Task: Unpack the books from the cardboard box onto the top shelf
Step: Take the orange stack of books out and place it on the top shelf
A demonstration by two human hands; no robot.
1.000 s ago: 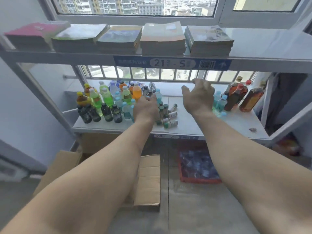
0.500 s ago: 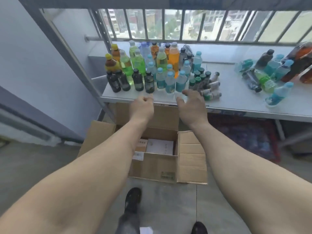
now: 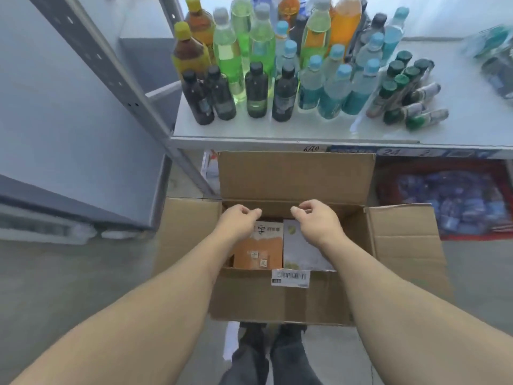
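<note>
Both hands, left (image 3: 240,220) and right (image 3: 316,220), empty, fingers loosely curled, above open cardboard box (image 3: 280,295); two books (image 3: 259,250) inside; crowded bottles (image 3: 277,70) on shelf (image 3: 305,132) just beyond

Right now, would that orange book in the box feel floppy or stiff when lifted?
The orange book looks like a thin paperback, so probably slightly bendy. It lies flat beside the white book, so fingers may need to pry an edge.
</note>
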